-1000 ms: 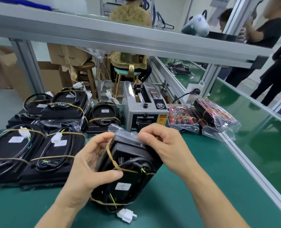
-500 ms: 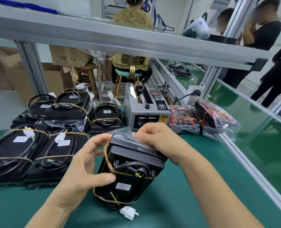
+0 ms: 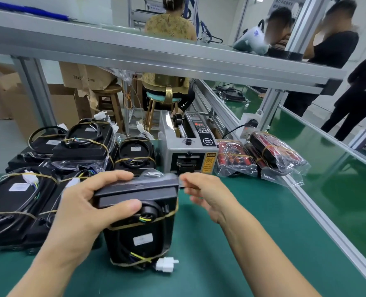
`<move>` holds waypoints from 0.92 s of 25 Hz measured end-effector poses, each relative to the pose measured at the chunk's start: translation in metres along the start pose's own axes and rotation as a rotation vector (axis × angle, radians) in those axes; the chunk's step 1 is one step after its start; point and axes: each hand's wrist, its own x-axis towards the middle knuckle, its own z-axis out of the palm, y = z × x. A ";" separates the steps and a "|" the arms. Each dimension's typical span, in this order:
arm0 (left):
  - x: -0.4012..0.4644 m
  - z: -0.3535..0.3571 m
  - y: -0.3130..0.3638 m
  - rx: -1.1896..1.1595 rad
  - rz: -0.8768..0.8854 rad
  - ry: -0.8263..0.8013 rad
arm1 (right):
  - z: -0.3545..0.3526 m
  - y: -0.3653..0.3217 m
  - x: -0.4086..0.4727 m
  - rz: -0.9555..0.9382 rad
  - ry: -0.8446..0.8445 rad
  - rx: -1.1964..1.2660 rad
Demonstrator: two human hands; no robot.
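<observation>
Workbench matting (image 3: 252,243), green, fills the near and right of the scene, and an aluminium shelf (image 3: 177,58) runs across above it. Stacked black units (image 3: 17,202), each tied with rubber bands, crowd the left side, some in clear bags. A grey tape dispenser (image 3: 186,151) stands at the far middle, with bagged red-and-black parts (image 3: 274,157) just right of it. Near the middle, one black unit (image 3: 141,232) stands on its near end on the matting, tilted, its coiled cable strapped down by yellowish rubber bands (image 3: 122,227). The left hand (image 3: 79,213) grasps its upper end, fingers over the far edge and thumb across the near face. The right hand (image 3: 210,196) is at the unit's upper right corner with fingers loosely curled; blur hides whether it pinches anything. A white connector (image 3: 164,264) lies on the matting at the unit's near end.
</observation>
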 end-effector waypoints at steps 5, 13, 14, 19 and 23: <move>-0.008 0.010 -0.018 0.007 0.098 0.194 | -0.002 0.012 0.022 -0.111 0.418 0.139; -0.014 0.027 -0.010 0.141 0.198 0.274 | 0.014 0.003 0.051 -0.102 0.542 0.151; -0.016 0.029 -0.007 0.166 0.209 0.273 | 0.015 0.002 0.052 -0.107 0.555 0.150; -0.021 0.039 -0.003 0.250 0.215 0.263 | 0.019 0.000 0.060 -0.064 0.575 0.200; -0.022 0.044 0.003 0.354 0.286 0.202 | 0.020 -0.010 0.048 0.011 0.501 0.212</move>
